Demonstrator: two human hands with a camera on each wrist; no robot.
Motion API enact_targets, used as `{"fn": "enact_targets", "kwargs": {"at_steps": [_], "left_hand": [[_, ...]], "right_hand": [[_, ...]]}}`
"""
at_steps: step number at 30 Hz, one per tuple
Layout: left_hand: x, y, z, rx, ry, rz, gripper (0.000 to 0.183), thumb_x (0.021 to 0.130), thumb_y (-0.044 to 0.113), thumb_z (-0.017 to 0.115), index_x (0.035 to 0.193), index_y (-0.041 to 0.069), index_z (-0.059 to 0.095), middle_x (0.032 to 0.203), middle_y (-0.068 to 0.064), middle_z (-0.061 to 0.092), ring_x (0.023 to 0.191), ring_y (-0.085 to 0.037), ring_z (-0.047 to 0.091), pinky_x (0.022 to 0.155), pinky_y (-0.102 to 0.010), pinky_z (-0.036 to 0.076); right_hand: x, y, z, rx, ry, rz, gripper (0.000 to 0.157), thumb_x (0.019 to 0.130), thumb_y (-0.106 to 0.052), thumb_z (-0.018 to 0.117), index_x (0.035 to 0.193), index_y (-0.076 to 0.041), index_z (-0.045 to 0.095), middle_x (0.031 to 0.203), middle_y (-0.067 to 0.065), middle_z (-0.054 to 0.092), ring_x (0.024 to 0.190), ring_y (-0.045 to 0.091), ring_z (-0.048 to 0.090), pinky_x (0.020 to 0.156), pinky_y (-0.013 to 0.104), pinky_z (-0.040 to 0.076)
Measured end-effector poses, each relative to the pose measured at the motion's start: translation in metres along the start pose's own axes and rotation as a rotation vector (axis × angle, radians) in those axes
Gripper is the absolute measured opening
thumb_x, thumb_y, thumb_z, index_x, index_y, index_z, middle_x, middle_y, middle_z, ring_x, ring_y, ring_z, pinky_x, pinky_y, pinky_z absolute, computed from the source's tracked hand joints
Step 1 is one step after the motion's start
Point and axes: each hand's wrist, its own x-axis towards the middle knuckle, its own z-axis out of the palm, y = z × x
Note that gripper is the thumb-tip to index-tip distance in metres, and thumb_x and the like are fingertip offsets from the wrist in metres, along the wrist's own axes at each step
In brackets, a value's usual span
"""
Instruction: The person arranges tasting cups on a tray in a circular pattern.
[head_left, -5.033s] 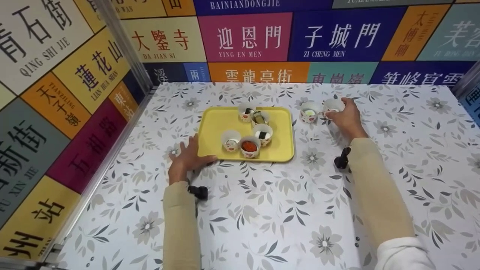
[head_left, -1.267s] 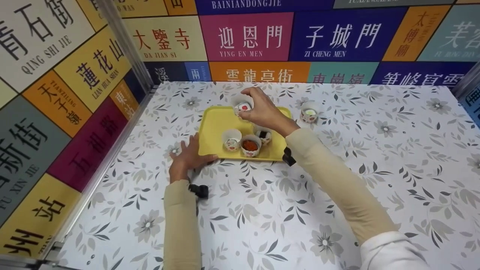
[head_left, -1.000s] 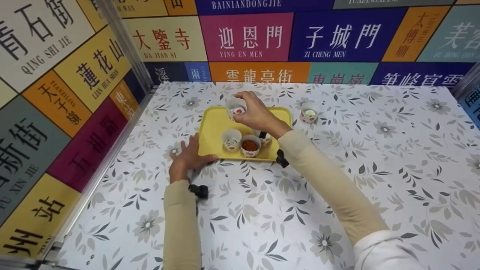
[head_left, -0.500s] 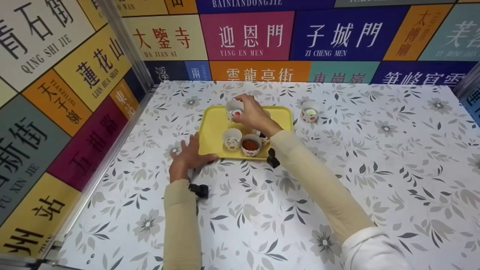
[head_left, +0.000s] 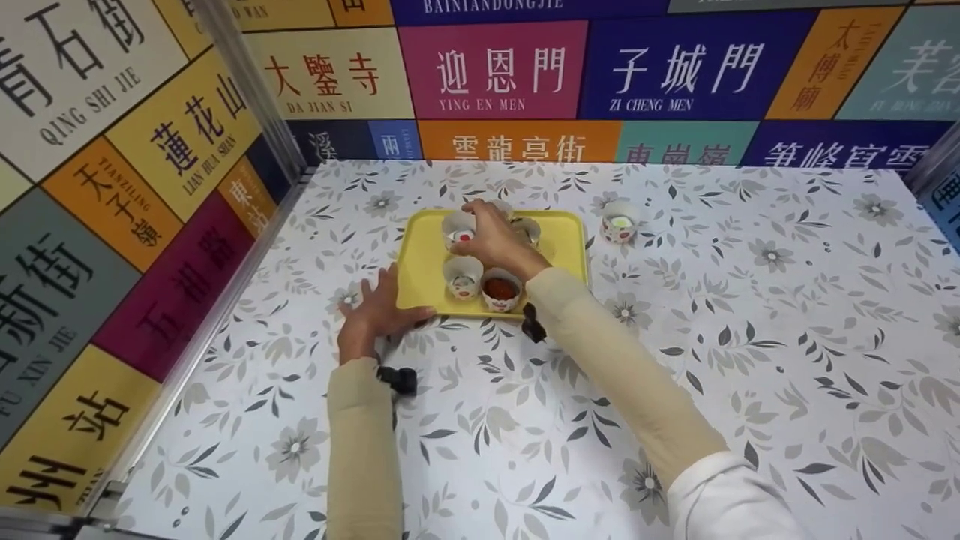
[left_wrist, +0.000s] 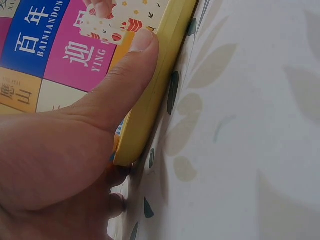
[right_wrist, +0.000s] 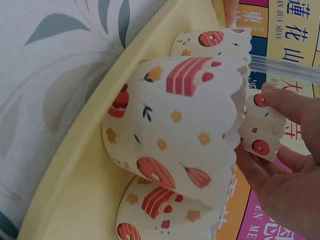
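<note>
My right hand pinches a printed paper baking cup, with a white and red piece inside, over the back left of the yellow tray. In the right wrist view, thumb and fingers grip that paper cup by its sides. My left hand lies at the tray's front left corner, fingers spread, thumb along the rim. On the tray stand a cup with orange-red filling, a cup with pale filling and, partly behind my right hand, a cup with a greenish piece.
Another paper cup, with white and yellow-green contents, stands on the flower-patterned table right of the tray. One cup at the tray's back edge is mostly hidden by my right hand. Sign-covered walls border the back and left.
My right hand took a cup from the table right of the tray, carried it left over the tray, and lowered it at the back left. My left hand has stayed at the corner.
</note>
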Motion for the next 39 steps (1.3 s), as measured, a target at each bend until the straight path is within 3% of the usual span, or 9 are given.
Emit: {"fn": "enact_targets", "kwargs": {"at_steps": [16,39], "left_hand": [[-0.001,0.000,-0.002,0.006,-0.015,0.004,0.112,0.087,0.064,0.062,0.163,0.016,-0.005,0.170,-0.016,-0.005,0.155,-0.046,-0.010,0.115,-0.077,-0.006],[-0.001,0.000,0.000,0.012,-0.016,-0.003,0.113,0.087,0.066,0.061,0.162,0.016,-0.006,0.170,-0.017,-0.005,0.154,-0.046,-0.010,0.115,-0.078,-0.005]], "right_hand": [[0.004,-0.002,0.011,0.001,-0.005,-0.038,0.073,0.086,-0.023,0.079,0.147,-0.004,0.043,0.150,0.016,0.047,0.140,0.031,0.045,0.119,0.039,0.036],[0.000,0.003,0.011,0.026,-0.095,-0.037,0.074,0.090,-0.031,0.075,0.150,-0.004,0.042,0.151,0.016,0.049,0.138,0.030,0.050,0.116,0.040,0.041]]}}
